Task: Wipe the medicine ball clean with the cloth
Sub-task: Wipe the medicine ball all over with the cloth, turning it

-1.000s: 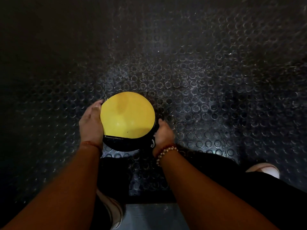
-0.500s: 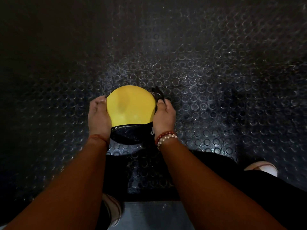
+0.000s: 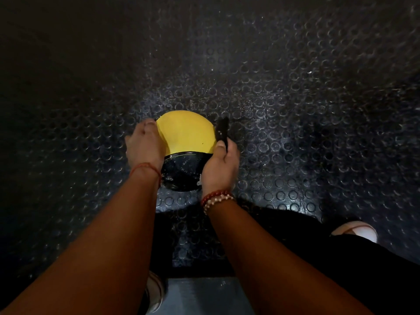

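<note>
Yellow-and-black medicine ball (image 3: 186, 137) on studded floor (image 3: 295, 110), left hand (image 3: 145, 146) cupped round it, right hand (image 3: 221, 164) gripping dark cloth (image 3: 222, 130).

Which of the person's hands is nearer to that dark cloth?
Right. The right hand grips the cloth just right of the medicine ball; the left hand holds the ball's left side, with the ball between it and the cloth.

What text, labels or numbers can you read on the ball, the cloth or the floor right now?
No text can be read.
The medicine ball bears a white mark on its black part beside the right hand, partly hidden and too blurred to read.
The cloth and the studded floor show no writing.
</note>
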